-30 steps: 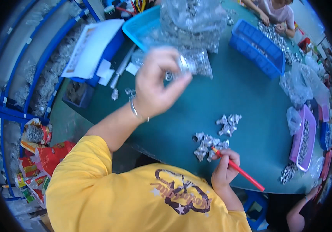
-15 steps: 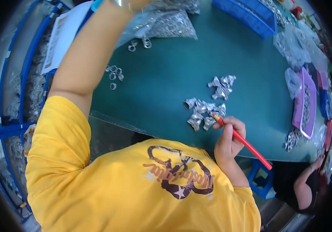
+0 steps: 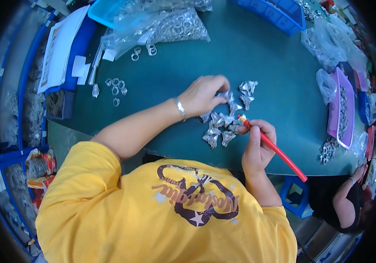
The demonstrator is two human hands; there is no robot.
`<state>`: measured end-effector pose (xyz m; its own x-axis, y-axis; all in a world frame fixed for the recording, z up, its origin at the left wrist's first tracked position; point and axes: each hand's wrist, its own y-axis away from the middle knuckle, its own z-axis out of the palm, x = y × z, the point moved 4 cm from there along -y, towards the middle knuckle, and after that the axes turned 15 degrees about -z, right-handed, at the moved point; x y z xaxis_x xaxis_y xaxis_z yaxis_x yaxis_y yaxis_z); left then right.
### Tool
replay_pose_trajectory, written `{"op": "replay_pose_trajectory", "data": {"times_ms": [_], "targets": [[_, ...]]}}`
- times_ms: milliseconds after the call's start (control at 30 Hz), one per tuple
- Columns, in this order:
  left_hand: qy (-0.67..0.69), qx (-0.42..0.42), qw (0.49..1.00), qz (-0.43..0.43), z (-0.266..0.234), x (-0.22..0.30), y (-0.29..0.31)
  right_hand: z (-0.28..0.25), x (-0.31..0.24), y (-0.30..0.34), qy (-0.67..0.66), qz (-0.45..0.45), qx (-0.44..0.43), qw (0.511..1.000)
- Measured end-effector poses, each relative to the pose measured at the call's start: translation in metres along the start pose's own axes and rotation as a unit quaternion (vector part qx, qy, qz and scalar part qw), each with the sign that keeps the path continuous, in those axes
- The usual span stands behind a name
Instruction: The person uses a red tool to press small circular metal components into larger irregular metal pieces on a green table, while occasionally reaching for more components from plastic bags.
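My right hand (image 3: 258, 144) grips a thick red pencil (image 3: 283, 158), its pointed tip aimed up and left at a cluster of bulky silver rings (image 3: 213, 133) on the green table. Over the far side of that cluster is my left hand (image 3: 204, 95), a silver bracelet on its wrist. Its thumb and fingers pinch a silver ring (image 3: 227, 96), partly hidden and slightly blurred. A smaller group of silver rings (image 3: 248, 87) lies just right of the left hand's fingers.
Loose rings (image 3: 115, 86) lie on the left of the table (image 3: 166, 68), below a clear bag of rings (image 3: 181, 26). A blue bin (image 3: 275, 15) stands at the back and a purple basket (image 3: 333, 109) at the right. Another person's arm (image 3: 345, 204) shows at lower right.
My left hand has come down from the far left to the ring cluster and closed on a ring there. The rings have shifted a little; the right hand still holds the pencil.
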<state>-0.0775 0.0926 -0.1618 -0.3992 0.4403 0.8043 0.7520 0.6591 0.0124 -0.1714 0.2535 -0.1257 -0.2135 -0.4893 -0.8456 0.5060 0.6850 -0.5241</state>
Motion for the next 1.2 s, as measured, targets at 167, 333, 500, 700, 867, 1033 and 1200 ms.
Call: {"op": "replay_pose_trajectory", "data": {"times_ms": [167, 333, 500, 700, 867, 1033, 1200], "targets": [[0.174, 0.006, 0.983, -0.055, -0.014, 0.008, 0.040, 0.008, -0.002, -0.002, 0.003, 0.018, -0.017, 1.000], [0.198, -0.031, 0.978, -0.051, -0.019, 0.022, 0.068, 0.015, -0.007, -0.001, -0.001, -0.058, -0.026, 0.998], [0.282, -0.051, 0.955, -0.080, -0.011, 0.017, 0.085, 0.016, -0.013, -0.003, 0.034, -0.140, -0.101, 0.984], [0.289, -0.051, 0.955, -0.036, -0.009, 0.019, 0.089, 0.021, -0.022, -0.001, 0.072, -0.192, -0.165, 0.965], [0.297, -0.043, 0.954, -0.021, -0.008, 0.021, 0.091, 0.023, -0.021, 0.000, 0.078, -0.199, -0.167, 0.963], [0.256, -0.028, 0.966, -0.011, -0.011, 0.025, 0.093, 0.024, -0.021, 0.000, 0.076, -0.196, -0.175, 0.962], [0.248, -0.017, 0.969, -0.001, -0.012, 0.027, 0.093, 0.026, -0.020, -0.001, 0.073, -0.196, -0.187, 0.960]]}}
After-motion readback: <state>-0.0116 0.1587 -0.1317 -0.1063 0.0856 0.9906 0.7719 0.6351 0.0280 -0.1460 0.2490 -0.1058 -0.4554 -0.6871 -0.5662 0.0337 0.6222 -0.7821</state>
